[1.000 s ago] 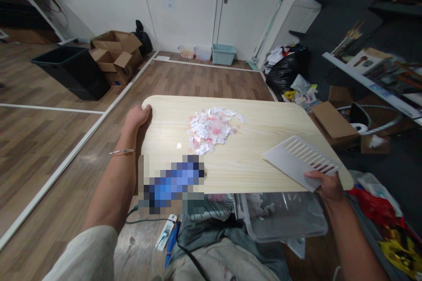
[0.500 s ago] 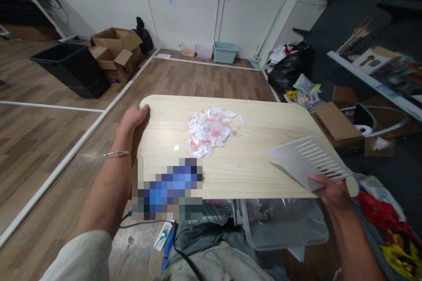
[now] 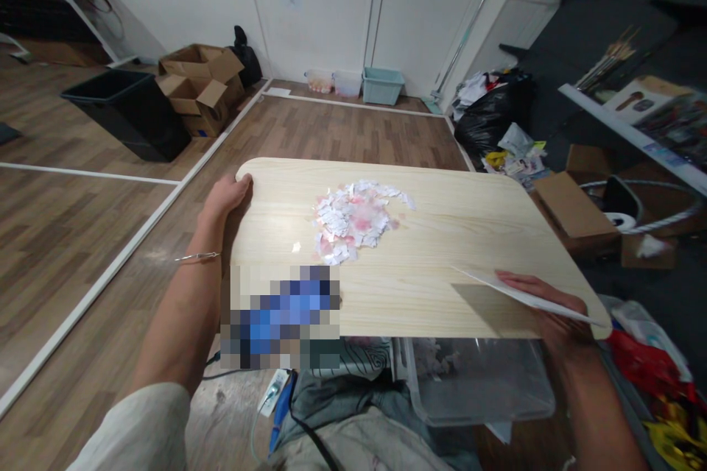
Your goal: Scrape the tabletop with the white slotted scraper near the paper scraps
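Note:
My left hand (image 3: 225, 196) grips the far left corner of a light wooden board (image 3: 431, 235), fingers curled over its edge. A heap of white and pink paper scraps (image 3: 353, 217) lies in the middle of the board. My right hand (image 3: 544, 305) holds a flat white slotted scraper (image 3: 524, 298) near the board's right front corner; the scraper is now seen nearly edge-on, low over the wood. A blurred blue patch covers the board's near left part. A clear plastic bin (image 3: 480, 379) holding some scraps sits below the board's front edge.
Cardboard boxes (image 3: 199, 85) and a black tub (image 3: 129, 110) stand on the wooden floor at the left. A black rubbish bag (image 3: 494, 114), papers and boxes lie at the right. A teal bin (image 3: 382, 85) stands by the white door. Cables and cloth lie near my legs.
My right hand has tilted the scraper from a raised, face-up angle down to nearly flat over the board. My left hand has kept its hold on the corner.

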Demonstrator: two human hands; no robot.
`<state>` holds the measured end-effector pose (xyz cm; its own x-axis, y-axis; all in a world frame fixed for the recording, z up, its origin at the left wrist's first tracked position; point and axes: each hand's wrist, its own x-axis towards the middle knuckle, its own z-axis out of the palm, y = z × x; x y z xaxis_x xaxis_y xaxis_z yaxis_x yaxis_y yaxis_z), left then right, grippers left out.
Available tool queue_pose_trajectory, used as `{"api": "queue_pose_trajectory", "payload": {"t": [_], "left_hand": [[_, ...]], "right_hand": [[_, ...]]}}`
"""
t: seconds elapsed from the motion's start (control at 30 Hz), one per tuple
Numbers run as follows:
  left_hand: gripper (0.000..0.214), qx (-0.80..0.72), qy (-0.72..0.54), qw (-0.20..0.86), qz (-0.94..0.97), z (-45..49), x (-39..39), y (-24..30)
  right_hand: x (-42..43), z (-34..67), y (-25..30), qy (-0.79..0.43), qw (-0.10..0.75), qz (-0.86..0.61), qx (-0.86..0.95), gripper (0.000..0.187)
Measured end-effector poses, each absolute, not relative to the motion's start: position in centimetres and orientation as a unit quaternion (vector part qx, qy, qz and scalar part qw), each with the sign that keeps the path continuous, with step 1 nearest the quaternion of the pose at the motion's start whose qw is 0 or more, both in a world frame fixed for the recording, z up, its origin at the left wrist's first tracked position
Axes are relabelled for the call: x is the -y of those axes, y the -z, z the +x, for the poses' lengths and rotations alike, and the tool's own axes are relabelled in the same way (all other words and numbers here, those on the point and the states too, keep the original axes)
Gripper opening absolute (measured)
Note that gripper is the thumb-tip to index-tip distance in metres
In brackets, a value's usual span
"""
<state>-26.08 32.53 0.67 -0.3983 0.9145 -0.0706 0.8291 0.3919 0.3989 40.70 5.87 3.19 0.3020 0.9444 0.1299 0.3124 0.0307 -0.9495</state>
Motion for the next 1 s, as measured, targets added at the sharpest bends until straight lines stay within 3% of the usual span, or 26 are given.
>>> {"api": "queue_pose_trajectory", "payload": {"t": [0.13,0.37,0.47,0.67,1.0], "left_hand": [[0.061,-0.825,-0.158,0.139,0.525,-26.0,-32.4,-0.4],[0.063,-0.828,-0.146,0.129,0.526,-25.9,-32.1,-0.4],[0.066,-0.826,-0.134,0.128,0.532,-25.8,-31.9,-0.5],[0.067,-0.826,-0.123,0.122,0.536,-25.8,-31.7,-0.6],[0.062,-0.837,-0.133,0.120,0.518,-26.0,-31.6,-0.6]], "right_hand": [[-6.2,40.9,-4.1,-0.279,0.416,-0.606,0.617,0.048],[-7.5,38.0,-4.1,-0.282,0.346,-0.546,0.709,0.047],[-8.6,34.8,-4.1,-0.274,0.361,-0.446,0.772,0.060],[-10.1,29.6,-3.7,-0.295,0.370,-0.360,0.804,0.040],[-10.4,28.1,-3.3,-0.256,0.328,-0.318,0.852,0.048]]}}
